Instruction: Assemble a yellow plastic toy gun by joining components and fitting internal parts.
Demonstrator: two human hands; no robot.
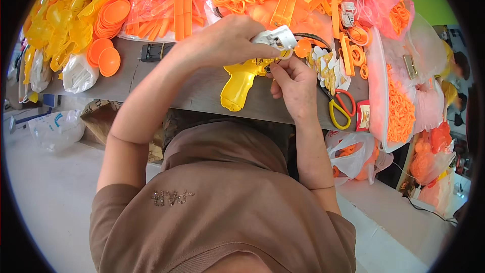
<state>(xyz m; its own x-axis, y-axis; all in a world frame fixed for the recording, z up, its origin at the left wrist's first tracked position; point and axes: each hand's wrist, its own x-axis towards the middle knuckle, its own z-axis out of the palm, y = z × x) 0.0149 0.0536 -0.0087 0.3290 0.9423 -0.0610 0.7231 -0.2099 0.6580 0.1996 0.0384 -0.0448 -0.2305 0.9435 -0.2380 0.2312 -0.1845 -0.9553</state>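
While the left grip (235, 43) holds a white part (279, 38) atop the yellow gun-shaped shell (236, 88), near the front edge of the counter (270, 103), the right grip (297, 87) touches its side. Best keep the shell steady and press gently. That spot is hidden; I can't tell what's pinched.

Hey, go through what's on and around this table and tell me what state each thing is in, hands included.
Left hand: gripping the white plastic housing
Yellow pistol-shaped shell: upper part partly hidden by the hands
Right hand: fingertips close together at the shell's edge
Scissors: laid down, blades hidden, open or closed unclear
Orange discs: stacked
Orange rings: heaped in a tub
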